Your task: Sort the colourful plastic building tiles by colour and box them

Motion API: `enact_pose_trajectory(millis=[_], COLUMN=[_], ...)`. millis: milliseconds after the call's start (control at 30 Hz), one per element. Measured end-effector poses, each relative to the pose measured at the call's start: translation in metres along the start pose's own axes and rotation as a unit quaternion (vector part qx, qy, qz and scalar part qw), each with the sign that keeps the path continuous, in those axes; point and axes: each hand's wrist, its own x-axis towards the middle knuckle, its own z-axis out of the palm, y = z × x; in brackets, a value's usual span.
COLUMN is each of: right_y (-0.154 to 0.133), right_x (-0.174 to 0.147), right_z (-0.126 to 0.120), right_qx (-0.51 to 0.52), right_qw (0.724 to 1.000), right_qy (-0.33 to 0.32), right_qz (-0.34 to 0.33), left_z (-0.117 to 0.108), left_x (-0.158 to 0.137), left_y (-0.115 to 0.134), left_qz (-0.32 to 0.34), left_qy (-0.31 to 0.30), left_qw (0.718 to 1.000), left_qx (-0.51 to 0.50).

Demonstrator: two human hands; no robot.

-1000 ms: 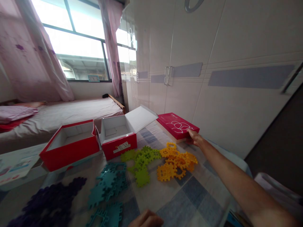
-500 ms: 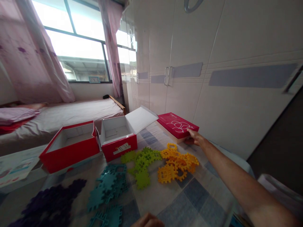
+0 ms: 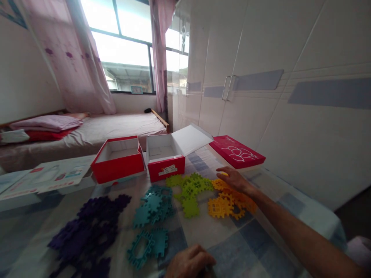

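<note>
Right hand (image 3: 234, 179): right of centre, fingers loosely stretched, nothing seen in their grip; contact unclear.
Left hand (image 3: 189, 262): bottom centre, fingers curled; cannot tell whether they hold anything.
Yellow pieces (image 3: 219, 208): right of centre, partly covered by the right hand.
Neighbouring heaps: green pieces (image 3: 191, 207) beside the yellow; teal pieces (image 3: 151, 202) lower centre; purple pieces (image 3: 72, 236) lower left.
Boxes: flat red box (image 3: 240, 151) beyond the right hand; open box (image 3: 177, 165) at centre, white flap (image 3: 191, 141) leaning towards it; another open box (image 3: 117, 168) left.
Background: wardrobe (image 3: 261, 46) upper right.
</note>
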Motion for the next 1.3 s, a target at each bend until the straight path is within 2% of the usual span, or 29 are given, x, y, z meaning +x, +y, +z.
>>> enact_pose_trajectory(millis=[67, 167, 300, 400, 467, 700, 867, 1000, 1067, 1167, 1233, 1300], right_y=[-0.005, -0.005, -0.004, -0.005, -0.008, -0.018, -0.019, -0.014, -0.011, -0.017, -0.035, -0.064], right_x=[0.003, 0.006, -0.007, -0.027, -0.039, -0.055, -0.064, -0.067, -0.064, -0.055, -0.045, -0.030], right_z=[0.012, 0.018, 0.009, 0.002, 0.001, 0.009, 0.009, 0.011, 0.010, 0.002, -0.007, -0.016], right_qx=[-0.054, -0.080, -0.102, -0.127, -0.143, -0.130, -0.187, -0.230, -0.209, -0.133, -0.051, 0.039], right_qw=[0.998, 0.996, 0.990, 0.980, 0.978, 0.982, 0.965, 0.949, 0.953, 0.964, 0.965, 0.960], right_qy=[-0.032, -0.049, -0.100, -0.150, -0.147, -0.057, 0.001, 0.065, 0.120, 0.209, 0.251, 0.274], right_qz=[-0.023, -0.008, 0.002, -0.027, -0.047, -0.122, -0.185, -0.206, -0.181, -0.100, -0.050, -0.027], left_z=[-0.003, -0.005, -0.004, -0.004, -0.005, -0.009, -0.009, -0.010, -0.009, -0.006, -0.004, -0.002], left_x=[0.002, 0.004, 0.006, 0.006, 0.005, 0.005, 0.005, 0.005, 0.005, 0.006, 0.006, 0.006], left_y=[0.004, 0.007, 0.010, 0.012, 0.014, 0.019, 0.020, 0.020, 0.020, 0.018, 0.016, 0.014], left_qz=[0.003, 0.010, 0.012, 0.014, 0.005, -0.003, -0.006, 0.003, 0.009, 0.011, 0.012, 0.012], left_qy=[0.002, 0.015, 0.030, 0.041, 0.042, 0.035, 0.038, 0.047, 0.055, 0.061, 0.059, 0.057], left_qw=[1.000, 1.000, 0.999, 0.999, 0.998, 0.999, 0.999, 0.998, 0.998, 0.998, 0.998, 0.998], left_qx=[-0.001, -0.006, -0.020, -0.031, -0.036, -0.040, -0.039, -0.032, -0.029, -0.029, -0.031, -0.032])
